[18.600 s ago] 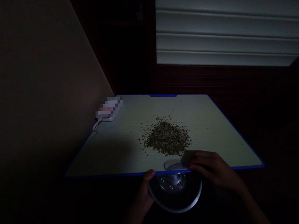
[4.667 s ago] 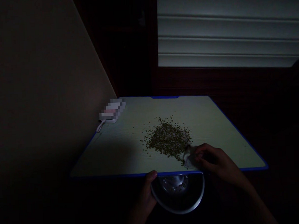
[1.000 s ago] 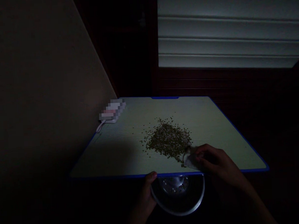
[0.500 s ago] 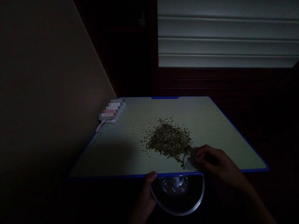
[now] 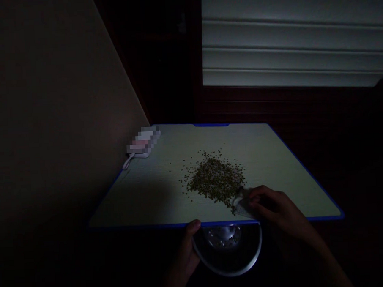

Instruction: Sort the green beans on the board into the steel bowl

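Note:
A loose heap of small greenish-brown grains or seeds [image 5: 215, 178] lies on the pale blue-edged board [image 5: 142, 188]. At the heap's near right edge, my right hand [image 5: 273, 203] is closed with thumb and forefinger pinched on a thin, pale, see-through piece [image 5: 243, 207]; its exact kind is unclear in the dim light. Below the board's front edge, my left hand [image 5: 188, 247] grips the left side of a shiny metal bowl [image 5: 244, 270], thumb up at the board's rim. A few grains show inside the bowl. The fingers under it are hidden.
A white flat device with a looped strap [image 5: 145, 143], its face pixelated, lies at the board's far left corner. A wall or panel [image 5: 65, 81] rises on the left. Behind stands dark wooden furniture with pale slats [image 5: 285, 42]. The room is dim.
The pale piece in my right hand has shifted and tilted slightly, looking flatter and fainter beside the heap. My left hand and the bowl stay in place.

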A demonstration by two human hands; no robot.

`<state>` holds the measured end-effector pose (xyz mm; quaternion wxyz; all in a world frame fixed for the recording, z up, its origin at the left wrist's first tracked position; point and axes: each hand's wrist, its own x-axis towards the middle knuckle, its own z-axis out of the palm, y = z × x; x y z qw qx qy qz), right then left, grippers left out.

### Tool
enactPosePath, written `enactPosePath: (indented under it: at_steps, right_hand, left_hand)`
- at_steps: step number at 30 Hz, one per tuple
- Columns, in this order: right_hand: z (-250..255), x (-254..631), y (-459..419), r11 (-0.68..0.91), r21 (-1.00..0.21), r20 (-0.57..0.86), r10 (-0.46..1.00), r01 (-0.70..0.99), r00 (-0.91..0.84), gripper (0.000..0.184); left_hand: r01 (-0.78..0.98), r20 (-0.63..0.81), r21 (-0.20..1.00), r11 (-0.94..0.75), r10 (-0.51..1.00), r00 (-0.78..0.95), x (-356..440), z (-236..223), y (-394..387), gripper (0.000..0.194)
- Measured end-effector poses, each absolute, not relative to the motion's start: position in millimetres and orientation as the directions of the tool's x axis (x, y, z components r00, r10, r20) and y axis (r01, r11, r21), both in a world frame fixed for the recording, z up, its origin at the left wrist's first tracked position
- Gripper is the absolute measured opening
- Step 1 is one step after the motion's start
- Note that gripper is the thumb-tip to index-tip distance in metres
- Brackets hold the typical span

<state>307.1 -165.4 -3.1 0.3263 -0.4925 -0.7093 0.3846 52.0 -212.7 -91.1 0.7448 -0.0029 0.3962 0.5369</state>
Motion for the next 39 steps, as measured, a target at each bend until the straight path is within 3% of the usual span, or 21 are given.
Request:
enactPosePath:
  at_steps: [3, 39]
  right_hand:
    - [-1.8, 307.4, -164.8, 0.239, -0.851, 0.085, 0.941, 0.468, -0.327, 0.018]
    - [4.1, 309.2, -164.0, 0.289, -0.843, 0.080, 0.901, 0.453, -0.426, 0.012]
  left_hand:
    - [-0.793, -0.598, 0.418, 0.443, 0.792, 0.127, 51.7, -93.5, -212.9, 0.016]
    - [-0.761, -0.587, 0.447, 0.471, 0.796, 0.148, 51.0, -93.6, -212.5, 0.017]
